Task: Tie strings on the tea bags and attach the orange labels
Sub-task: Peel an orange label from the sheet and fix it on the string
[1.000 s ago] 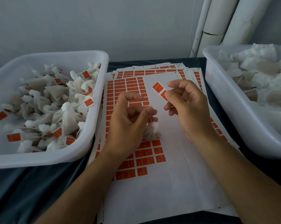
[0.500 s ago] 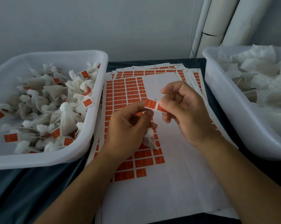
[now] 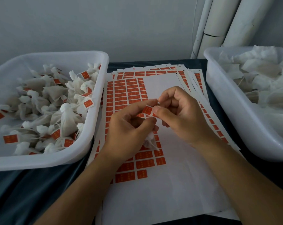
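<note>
Pinching an orange label [image 3: 147, 109] between thumb and forefinger tips, the left hand [image 3: 129, 127] and right hand [image 3: 178, 116] meet above the middle of the label sheets [image 3: 162, 184]. A small white tea bag [image 3: 151, 141] hangs under the left hand's curled lower fingers, its gathered top tucked against the palm; whether a string joins it to the label is too fine to see. The sheets lie stacked on a dark cloth [image 3: 23, 192], rows of orange stickers left on the top sheet's far and left part. To the left, a white tub [image 3: 95, 127] holds labelled tea bags [image 3: 56, 111]. To the right, another white tub [image 3: 227, 114] holds plain white bags [image 3: 259, 78].
</note>
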